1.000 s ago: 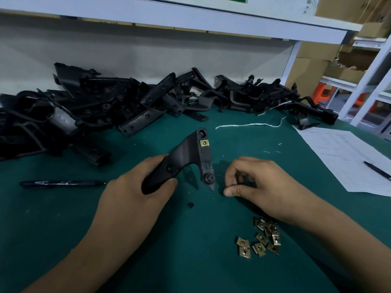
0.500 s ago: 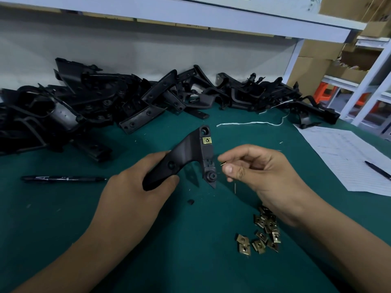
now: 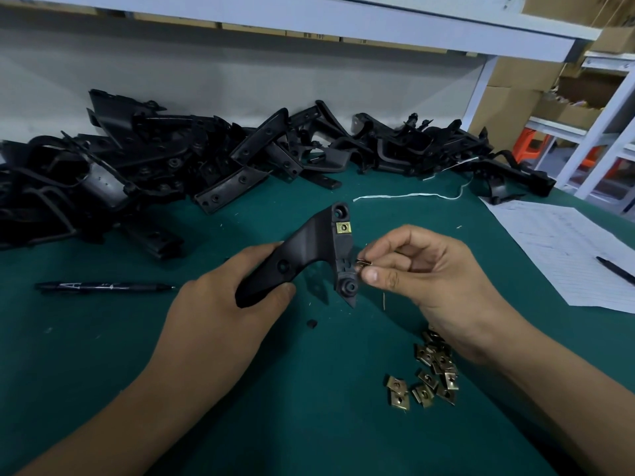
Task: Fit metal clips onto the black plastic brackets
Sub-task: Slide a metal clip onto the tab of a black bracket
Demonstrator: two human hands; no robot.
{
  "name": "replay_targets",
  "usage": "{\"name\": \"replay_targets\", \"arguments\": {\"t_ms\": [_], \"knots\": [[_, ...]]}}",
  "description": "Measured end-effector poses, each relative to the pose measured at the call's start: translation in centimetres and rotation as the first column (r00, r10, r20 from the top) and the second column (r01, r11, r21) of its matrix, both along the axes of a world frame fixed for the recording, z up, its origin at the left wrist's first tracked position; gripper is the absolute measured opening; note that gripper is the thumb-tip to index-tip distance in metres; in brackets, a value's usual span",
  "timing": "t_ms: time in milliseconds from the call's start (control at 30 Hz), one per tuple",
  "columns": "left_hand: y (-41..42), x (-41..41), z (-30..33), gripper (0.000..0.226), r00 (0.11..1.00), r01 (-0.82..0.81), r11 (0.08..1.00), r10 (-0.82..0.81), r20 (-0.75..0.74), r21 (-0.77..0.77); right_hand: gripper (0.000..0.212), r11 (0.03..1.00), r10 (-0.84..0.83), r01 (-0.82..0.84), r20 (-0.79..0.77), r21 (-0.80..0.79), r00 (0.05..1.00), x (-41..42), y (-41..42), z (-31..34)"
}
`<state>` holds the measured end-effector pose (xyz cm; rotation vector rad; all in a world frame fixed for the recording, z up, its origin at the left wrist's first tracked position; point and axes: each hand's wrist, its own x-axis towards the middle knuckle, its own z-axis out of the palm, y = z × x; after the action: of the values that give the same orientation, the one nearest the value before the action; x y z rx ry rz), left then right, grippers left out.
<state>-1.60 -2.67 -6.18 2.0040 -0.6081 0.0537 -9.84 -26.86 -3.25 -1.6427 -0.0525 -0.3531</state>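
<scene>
Over on the left of the green table (image 3: pixel 103 372) a black pen (image 3: pixel 103 287) lies below the pile of brackets (image 3: pixel 171 166). The left hand (image 3: pixel 223 314) grips a black bracket (image 3: pixel 309 255) by its lower arm, one brass clip (image 3: pixel 343 227) already seated near its top. The right hand (image 3: pixel 433 280) pinches another metal clip (image 3: pixel 363 263) against the bracket's edge, with loose clips (image 3: pixel 429 376) heaped below its wrist.

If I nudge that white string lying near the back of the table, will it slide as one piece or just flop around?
The white string would probably flop: it lies in a thin, wavy line on the green table, so it looks limp. It likely weighs almost nothing. A push would probably bend it locally rather than move it whole.
</scene>
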Motion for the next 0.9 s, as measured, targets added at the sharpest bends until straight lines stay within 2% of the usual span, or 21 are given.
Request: {"name": "replay_targets", "arguments": {"t_ms": [167,233,367,633,900], "knots": [[0.01,0.10,-0.13,0.035,1.000,0.003,1.000,-0.003,0.006,-0.001,0.021,0.988,0.061,-0.060,0.001,0.143,0.998,0.13,0.14,0.17],[0.00,0.14,-0.20,0.036,1.000,-0.002,1.000,0.002,0.012,-0.004,0.019,0.987,0.052,-0.052,0.002,0.154,0.999,0.10,0.24,0.18],[0.02,0.12,-0.26,0.037,1.000,0.005,1.000,-0.005,0.002,-0.016,0.015,0.989,0.043,-0.041,-0.012,0.142,0.999,-0.07,0.23,0.11],[0.06,0.07,-0.22,0.037,1.000,0.008,1.000,-0.008,0.006,-0.012,0.027,0.998,0.047,-0.047,0.008,0.038,0.999,0.05,0.10,0.04],[0.11,-0.06,0.01,0.035,1.000,0.019,1.000,-0.019,0.005,0.015,0.026,0.999,0.020,-0.022,0.056,0.036,0.998,0.09,0.31,0.00]]}}
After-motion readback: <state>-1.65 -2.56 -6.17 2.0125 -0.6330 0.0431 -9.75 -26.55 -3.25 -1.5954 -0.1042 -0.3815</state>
